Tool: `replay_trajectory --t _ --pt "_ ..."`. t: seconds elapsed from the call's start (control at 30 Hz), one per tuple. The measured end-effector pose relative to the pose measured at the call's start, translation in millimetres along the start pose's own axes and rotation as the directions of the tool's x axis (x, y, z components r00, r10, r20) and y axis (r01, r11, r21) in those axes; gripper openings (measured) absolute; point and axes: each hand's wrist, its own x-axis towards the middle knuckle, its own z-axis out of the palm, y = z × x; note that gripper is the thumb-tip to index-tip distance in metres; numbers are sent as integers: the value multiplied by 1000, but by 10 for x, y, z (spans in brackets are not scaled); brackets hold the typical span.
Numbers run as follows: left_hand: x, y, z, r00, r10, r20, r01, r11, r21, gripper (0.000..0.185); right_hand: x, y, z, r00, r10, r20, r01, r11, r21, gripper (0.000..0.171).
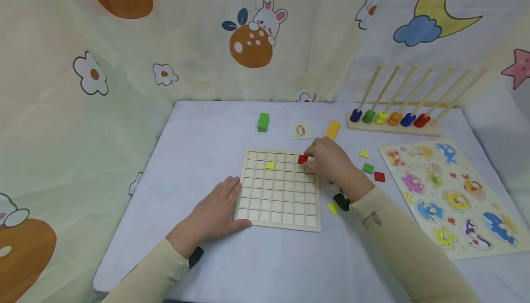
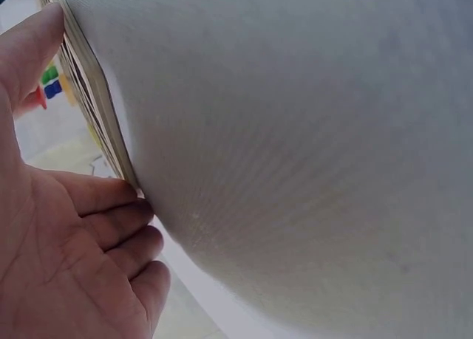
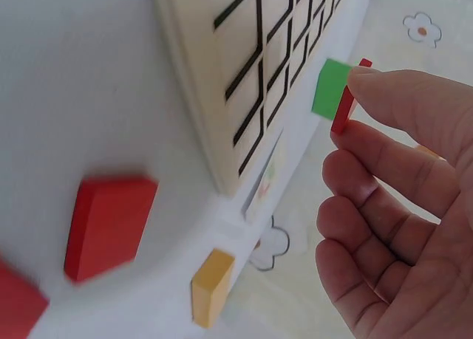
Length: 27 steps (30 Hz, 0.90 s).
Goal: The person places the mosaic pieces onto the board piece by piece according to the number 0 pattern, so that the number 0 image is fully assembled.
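Observation:
A wooden grid board [image 1: 278, 197] lies in the middle of the table, with one yellow tile [image 1: 270, 165] in an upper cell. My left hand [image 1: 215, 208] rests flat at the board's left side, thumb near its lower left corner. In the left wrist view, the thumb and the index fingertip touch the board's edge. My right hand [image 1: 331, 159] pinches a thin red tile [image 3: 347, 103] between thumb and index finger. From the head, that tile shows over the board's upper right cells. The other right fingers are curled in, as the right wrist view shows.
Behind the board are a green block [image 1: 263, 122], a small pattern card [image 1: 301, 131] and an orange-yellow block [image 1: 333, 129]. Loose pieces, including a green tile [image 1: 368, 168] and a red tile [image 1: 379, 177], lie right. A peg rack [image 1: 393, 128] and animal puzzle board [image 1: 422, 188] stand farther right.

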Motion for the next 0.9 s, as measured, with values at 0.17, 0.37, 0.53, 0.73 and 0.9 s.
replay_trajectory --t 0.17,0.37,0.53,0.73,0.9 --pt "-4 0 -2 1000 -7 0 7 1000 -1 108 73 -97 63 1000 -26 11 26 999 -22 30" --pt "-6 -2 -8 1000 4 0 -4 1000 -2 108 145 -226 131 997 -74 -4 74 997 -37 29" --pt "11 16 -10 1000 -13 13 13 1000 -3 109 202 -296 172 993 -117 -3 117 992 -51 27" --pt "11 26 -7 999 -34 26 34 999 -4 109 237 -349 188 993 -120 14 120 989 -82 24" --pt "12 16 2 999 -38 29 38 999 6 109 270 -379 203 991 -131 19 132 988 -84 22"
